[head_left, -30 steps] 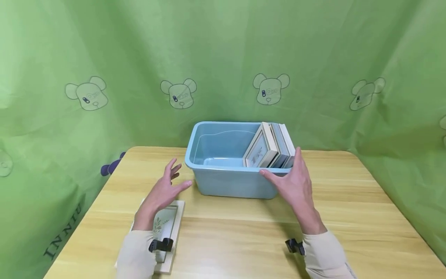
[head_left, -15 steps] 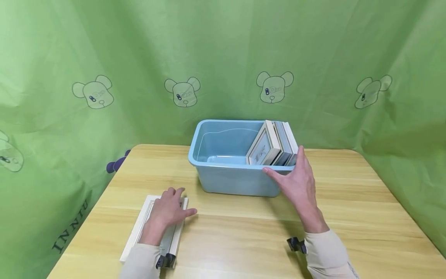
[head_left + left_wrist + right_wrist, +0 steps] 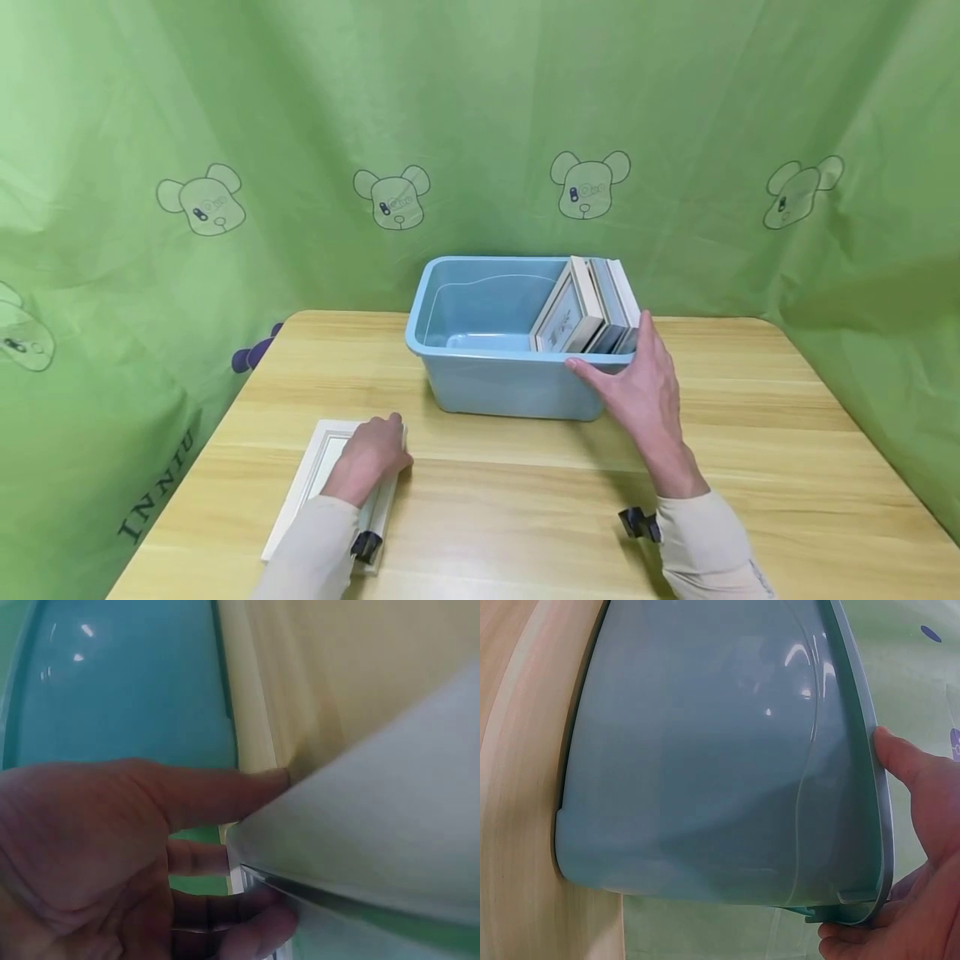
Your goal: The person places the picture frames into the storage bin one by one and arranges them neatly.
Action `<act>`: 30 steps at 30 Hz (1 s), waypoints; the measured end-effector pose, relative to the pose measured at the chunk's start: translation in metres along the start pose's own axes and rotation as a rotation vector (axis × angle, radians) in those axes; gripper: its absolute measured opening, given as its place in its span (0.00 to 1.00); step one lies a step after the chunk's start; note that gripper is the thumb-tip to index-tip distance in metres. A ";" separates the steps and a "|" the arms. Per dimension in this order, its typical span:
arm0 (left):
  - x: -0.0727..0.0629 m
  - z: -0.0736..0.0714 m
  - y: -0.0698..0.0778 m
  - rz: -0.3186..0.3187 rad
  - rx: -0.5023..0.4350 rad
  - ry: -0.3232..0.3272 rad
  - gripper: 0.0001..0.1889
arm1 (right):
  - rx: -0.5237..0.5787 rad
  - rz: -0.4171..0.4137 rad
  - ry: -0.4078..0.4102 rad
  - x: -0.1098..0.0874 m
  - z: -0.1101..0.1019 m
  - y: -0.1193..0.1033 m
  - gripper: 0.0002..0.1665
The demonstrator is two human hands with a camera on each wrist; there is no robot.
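Observation:
A white picture frame (image 3: 300, 504) lies on the table at the front left in the head view. My left hand (image 3: 371, 454) reaches over it and grips its right edge near the far corner. In the left wrist view the thumb lies on one side of the frame's edge (image 3: 375, 802) and the fingers curl round the other. A blue plastic bin (image 3: 510, 387) stands at the middle back. My right hand (image 3: 641, 396) holds its front right corner, thumb on the rim, fingers curled against the end in the right wrist view. Several picture frames (image 3: 561, 323) lean together inside, at the bin's right end.
The wooden table (image 3: 510, 517) runs back to a green curtain (image 3: 480, 108) printed with bear heads. A purple thing (image 3: 253, 357) pokes out past the table's left edge. Black wrist mounts sit on both sleeves.
My left hand has come down from beside the bin onto the loose picture frame, and its fingers have closed on the right edge. The right hand stays at the bin's corner.

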State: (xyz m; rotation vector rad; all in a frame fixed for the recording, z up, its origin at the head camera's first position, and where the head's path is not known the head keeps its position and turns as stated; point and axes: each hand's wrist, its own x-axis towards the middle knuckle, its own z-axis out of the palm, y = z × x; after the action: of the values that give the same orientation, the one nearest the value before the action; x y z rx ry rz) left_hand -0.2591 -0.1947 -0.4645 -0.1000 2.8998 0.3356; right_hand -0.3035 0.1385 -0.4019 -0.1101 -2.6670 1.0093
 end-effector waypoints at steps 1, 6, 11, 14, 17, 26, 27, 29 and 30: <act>0.001 -0.001 0.001 -0.001 -0.001 0.001 0.26 | -0.001 -0.001 0.002 0.000 0.000 0.000 0.78; 0.003 -0.002 0.007 -0.015 0.000 -0.010 0.22 | -0.005 -0.007 0.009 -0.001 -0.001 0.002 0.77; 0.000 0.000 0.009 -0.027 -0.020 0.002 0.23 | 0.002 -0.018 0.016 0.000 0.000 0.002 0.77; -0.003 0.002 0.008 -0.008 -0.020 0.035 0.25 | 0.008 -0.020 0.022 0.000 0.001 0.002 0.76; -0.008 0.000 0.005 0.016 -0.022 0.090 0.27 | 0.010 -0.025 0.024 0.000 0.002 0.001 0.76; -0.034 -0.026 -0.011 0.072 -0.071 0.382 0.26 | 0.008 -0.012 0.019 0.000 0.003 0.002 0.76; -0.036 -0.029 -0.012 0.077 -0.068 0.420 0.26 | 0.008 -0.010 0.020 0.000 0.003 0.002 0.76; -0.041 -0.034 -0.013 0.089 -0.073 0.489 0.26 | 0.009 -0.008 0.021 0.000 0.003 0.002 0.76; -0.042 -0.036 -0.014 0.099 -0.075 0.522 0.26 | 0.010 -0.008 0.022 0.000 0.003 0.002 0.76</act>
State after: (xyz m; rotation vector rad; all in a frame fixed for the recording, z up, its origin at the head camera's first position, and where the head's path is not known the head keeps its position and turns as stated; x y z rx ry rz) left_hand -0.2240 -0.2151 -0.4241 -0.0630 3.4158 0.5013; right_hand -0.3045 0.1384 -0.4054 -0.1072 -2.6399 1.0129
